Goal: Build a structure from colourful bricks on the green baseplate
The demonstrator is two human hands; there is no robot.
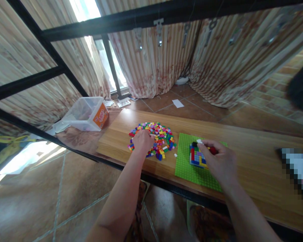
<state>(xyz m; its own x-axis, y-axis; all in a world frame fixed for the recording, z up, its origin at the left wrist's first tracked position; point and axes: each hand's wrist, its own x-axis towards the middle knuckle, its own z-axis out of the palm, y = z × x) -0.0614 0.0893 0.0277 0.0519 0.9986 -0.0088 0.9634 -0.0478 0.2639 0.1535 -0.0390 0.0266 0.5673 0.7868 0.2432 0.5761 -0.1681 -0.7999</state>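
My left hand (142, 142) reaches into a heap of small, many-coloured toy building bricks (164, 134). Its fingers are drawn together among the bricks, and what they grip, if anything, I cannot make out. On the green studded baseplate (184, 168) stands a small block built of red, blue, grey and yellow bricks (197, 158). Over its far edge my right hand (221, 163) pinches a white brick (199, 141) between thumb and finger. The hand hides the right side of the build. A loose white brick (175, 155) lies between heap and baseplate.
A clear plastic bin (84, 112) with an orange label sits beyond the wooden table's (252, 148) left end. At the right edge lies a pixelated, dark-edged object (299, 168). A black metal frame (116, 25) crosses above, before striped curtains (154, 64).
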